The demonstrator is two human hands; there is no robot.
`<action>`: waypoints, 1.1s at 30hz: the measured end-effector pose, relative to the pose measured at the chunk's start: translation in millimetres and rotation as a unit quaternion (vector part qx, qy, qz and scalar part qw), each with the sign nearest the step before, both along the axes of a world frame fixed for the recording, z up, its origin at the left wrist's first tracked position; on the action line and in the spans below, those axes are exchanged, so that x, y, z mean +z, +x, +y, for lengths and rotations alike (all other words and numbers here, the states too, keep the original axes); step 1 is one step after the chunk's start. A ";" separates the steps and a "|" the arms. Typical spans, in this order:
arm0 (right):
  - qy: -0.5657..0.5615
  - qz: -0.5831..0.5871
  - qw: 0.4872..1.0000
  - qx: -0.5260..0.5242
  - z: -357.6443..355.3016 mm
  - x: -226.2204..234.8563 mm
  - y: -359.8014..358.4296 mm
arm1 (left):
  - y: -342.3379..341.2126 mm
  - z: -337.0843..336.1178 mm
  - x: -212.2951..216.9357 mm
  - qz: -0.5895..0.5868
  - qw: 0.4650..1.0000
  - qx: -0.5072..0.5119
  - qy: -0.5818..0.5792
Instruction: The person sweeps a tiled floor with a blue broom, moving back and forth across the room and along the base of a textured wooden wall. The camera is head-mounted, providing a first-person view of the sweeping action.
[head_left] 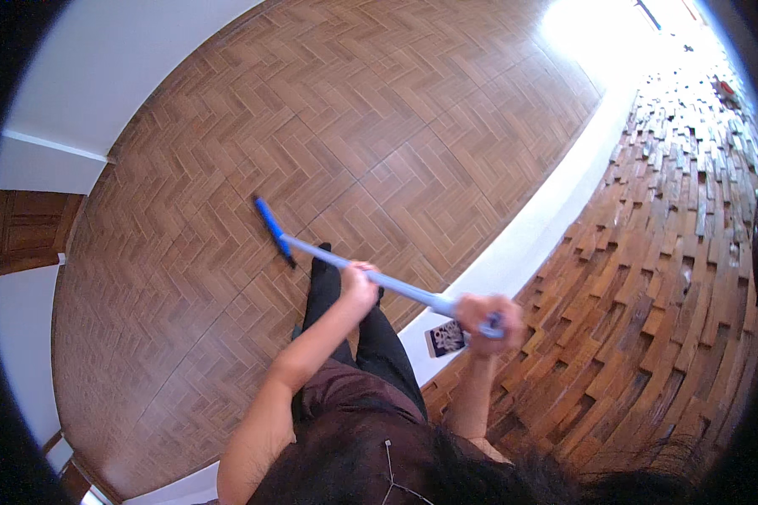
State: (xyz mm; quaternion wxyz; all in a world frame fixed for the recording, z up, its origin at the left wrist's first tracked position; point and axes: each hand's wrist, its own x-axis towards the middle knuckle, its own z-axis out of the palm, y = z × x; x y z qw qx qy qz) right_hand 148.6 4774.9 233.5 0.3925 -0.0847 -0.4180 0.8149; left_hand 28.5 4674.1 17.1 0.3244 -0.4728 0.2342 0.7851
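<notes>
A long-handled floor squeegee (404,290) slants across in front of me. Its narrow blue head (271,224), dark at both ends, rests on the floor tiles ahead and to the left, just beyond my feet. Partway down the pale grey-blue pole, my left hand (360,286) is wrapped round it. My right hand (485,321), slightly blurred, grips the pole's upper end at the right, nearer to me. The blue end cap shows beside its fingers.
Brown herringbone-patterned tiles (379,151) spread ahead and left. At my right a white ledge (556,215) runs along a wall of uneven wooden blocks (623,311). A dark flower-patterned rectangular object (445,338) lies by the ledge. A wooden door (35,231) stands far left; bright light glares at upper right.
</notes>
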 end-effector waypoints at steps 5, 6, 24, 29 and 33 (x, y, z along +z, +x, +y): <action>-0.007 -0.155 0.978 0.137 -69.6 -78.3 -113.3 | -108.3 -112.0 -96.8 -0.066 0.985 0.080 -0.139; -0.031 -0.132 0.975 0.174 -79.9 -88.9 -134.2 | -123.5 -126.8 -103.1 -0.081 0.979 0.087 -0.165; 0.295 -0.308 0.903 -0.045 -77.0 -53.0 -242.2 | -186.6 134.8 -195.3 -0.066 0.914 -0.336 0.217; 0.351 -0.163 0.912 -0.135 -23.5 34.9 -217.9 | -152.2 138.8 -23.1 0.044 0.880 -0.428 0.204; 0.229 0.015 0.968 -0.098 -6.7 66.6 -241.0 | -198.2 74.5 44.3 0.036 0.939 -0.311 0.140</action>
